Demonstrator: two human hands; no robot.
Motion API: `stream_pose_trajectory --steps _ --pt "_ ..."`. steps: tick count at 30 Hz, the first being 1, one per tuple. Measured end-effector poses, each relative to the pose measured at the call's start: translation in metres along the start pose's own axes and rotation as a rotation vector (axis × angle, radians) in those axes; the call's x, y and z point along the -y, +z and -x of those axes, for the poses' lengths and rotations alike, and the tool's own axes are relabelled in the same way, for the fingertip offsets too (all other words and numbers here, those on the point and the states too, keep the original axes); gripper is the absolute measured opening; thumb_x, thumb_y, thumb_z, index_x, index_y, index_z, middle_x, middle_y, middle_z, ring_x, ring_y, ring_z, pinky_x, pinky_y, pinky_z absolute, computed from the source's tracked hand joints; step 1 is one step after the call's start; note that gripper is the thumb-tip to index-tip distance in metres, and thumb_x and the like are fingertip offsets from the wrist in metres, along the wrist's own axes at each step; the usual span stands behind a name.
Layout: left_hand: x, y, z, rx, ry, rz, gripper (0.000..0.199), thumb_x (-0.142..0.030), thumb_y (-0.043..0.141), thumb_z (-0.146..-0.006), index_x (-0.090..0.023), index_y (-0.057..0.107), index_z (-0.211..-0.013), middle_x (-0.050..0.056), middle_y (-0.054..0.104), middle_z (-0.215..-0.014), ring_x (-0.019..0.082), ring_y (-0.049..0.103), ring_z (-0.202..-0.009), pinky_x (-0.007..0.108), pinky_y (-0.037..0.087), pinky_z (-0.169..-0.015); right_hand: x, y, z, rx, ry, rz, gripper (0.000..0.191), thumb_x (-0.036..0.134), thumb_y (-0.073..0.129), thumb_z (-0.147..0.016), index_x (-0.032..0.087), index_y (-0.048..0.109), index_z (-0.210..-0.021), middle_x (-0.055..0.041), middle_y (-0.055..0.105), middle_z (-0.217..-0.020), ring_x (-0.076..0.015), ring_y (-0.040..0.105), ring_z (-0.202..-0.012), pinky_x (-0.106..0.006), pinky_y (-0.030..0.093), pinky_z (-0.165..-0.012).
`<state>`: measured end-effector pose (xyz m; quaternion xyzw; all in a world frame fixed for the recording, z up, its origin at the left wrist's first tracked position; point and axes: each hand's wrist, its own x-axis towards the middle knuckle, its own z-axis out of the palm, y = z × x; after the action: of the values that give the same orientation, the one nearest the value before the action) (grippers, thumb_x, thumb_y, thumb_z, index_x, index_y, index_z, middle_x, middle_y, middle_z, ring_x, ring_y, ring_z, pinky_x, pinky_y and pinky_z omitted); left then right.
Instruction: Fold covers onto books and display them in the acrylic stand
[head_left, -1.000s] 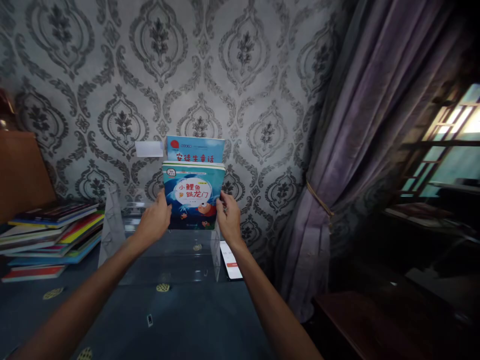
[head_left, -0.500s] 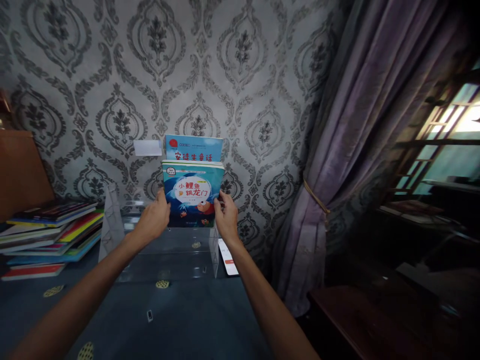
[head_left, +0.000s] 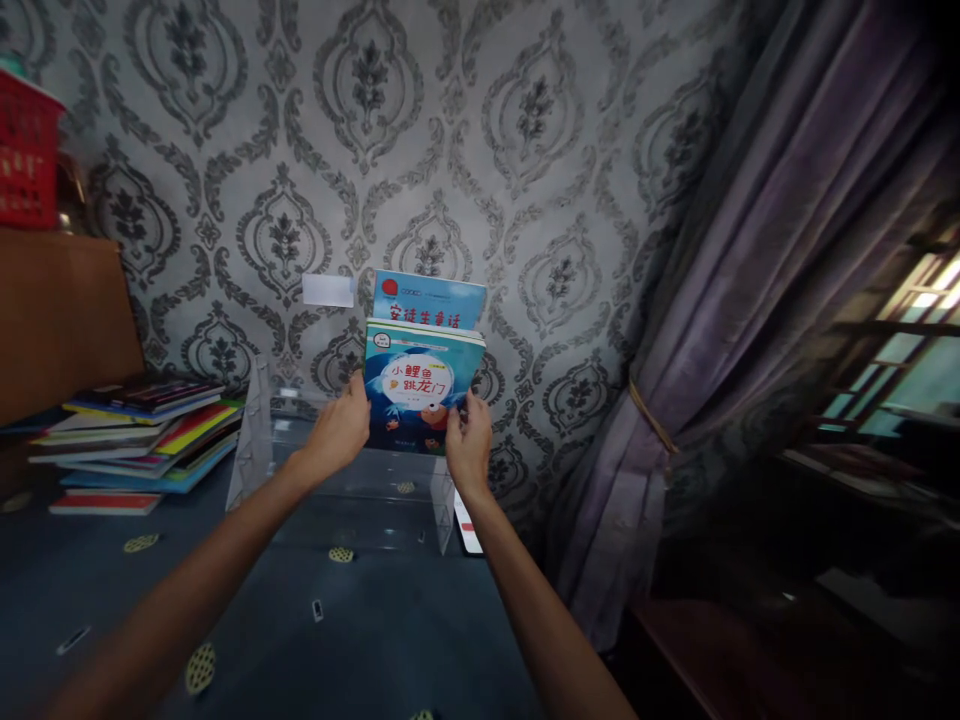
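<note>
A blue picture book (head_left: 416, 400) with a cartoon fish on its cover stands upright between my hands, over the clear plastic rack (head_left: 345, 500). My left hand (head_left: 341, 425) grips its left edge. On the opposite edge my right hand (head_left: 469, 440) holds it with the thumb in front; the other fingers are partly hidden. Behind it rises a lighter blue book (head_left: 429, 297) with red lettering, only its top part showing. More page edges show along the top of the front book, so there may be more than one in my hands.
Several books lie in an uneven stack (head_left: 150, 435) left of the rack. A lit phone (head_left: 470, 535) rests by the rack's right end. At the far left a red basket (head_left: 28, 150) sits on a brown box (head_left: 67, 315). A purple curtain (head_left: 720, 250) hangs at right.
My view has swung left, so everything sits further right and the red basket shows. Both hands still hold the front book, which now leans slightly clockwise.
</note>
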<state>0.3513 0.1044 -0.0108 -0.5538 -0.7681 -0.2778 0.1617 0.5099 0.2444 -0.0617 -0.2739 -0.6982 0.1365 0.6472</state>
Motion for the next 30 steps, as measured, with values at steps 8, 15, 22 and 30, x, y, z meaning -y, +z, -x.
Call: stream_pose_trajectory --steps 8,15,22,30 --pt "0.006 0.008 0.011 -0.023 -0.028 0.041 0.034 -0.021 0.04 -0.101 -0.012 0.054 -0.13 0.018 0.073 -0.117 0.027 0.071 -0.109 0.04 0.05 -0.099 -0.008 0.002 0.035 -0.044 0.03 0.117 0.048 0.032 0.048 -0.089 0.016 0.06 -0.133 -0.0169 0.059 -0.122 -0.0318 0.056 -0.117 -0.052 0.046 -0.103" --pt "0.002 0.025 0.016 -0.114 -0.064 0.045 0.046 -0.015 0.033 -0.101 -0.008 0.046 -0.145 0.02 0.071 -0.126 0.026 0.068 -0.116 0.046 0.039 -0.112 -0.01 0.007 0.042 -0.103 0.021 0.177 0.043 0.029 0.046 -0.087 0.017 0.064 -0.125 -0.016 0.06 -0.114 -0.032 0.057 -0.111 -0.051 0.047 -0.1" --pt "0.003 0.032 0.018 -0.158 -0.051 0.037 0.051 -0.007 0.034 -0.097 -0.005 0.043 -0.148 0.021 0.07 -0.128 0.027 0.066 -0.119 0.043 0.04 -0.109 -0.01 0.008 0.045 -0.096 0.088 0.146 0.043 0.033 0.047 -0.087 0.016 0.064 -0.123 -0.0167 0.059 -0.117 -0.0321 0.058 -0.111 -0.05 0.05 -0.095" --pt "0.002 0.036 0.018 -0.177 -0.046 0.033 0.056 -0.006 0.036 -0.095 -0.006 0.041 -0.15 0.022 0.07 -0.125 0.029 0.066 -0.118 0.044 0.042 -0.107 -0.011 0.007 0.044 -0.086 0.1 0.12 0.042 0.03 0.047 -0.085 0.017 0.065 -0.12 -0.016 0.061 -0.114 -0.0315 0.059 -0.11 -0.049 0.051 -0.094"
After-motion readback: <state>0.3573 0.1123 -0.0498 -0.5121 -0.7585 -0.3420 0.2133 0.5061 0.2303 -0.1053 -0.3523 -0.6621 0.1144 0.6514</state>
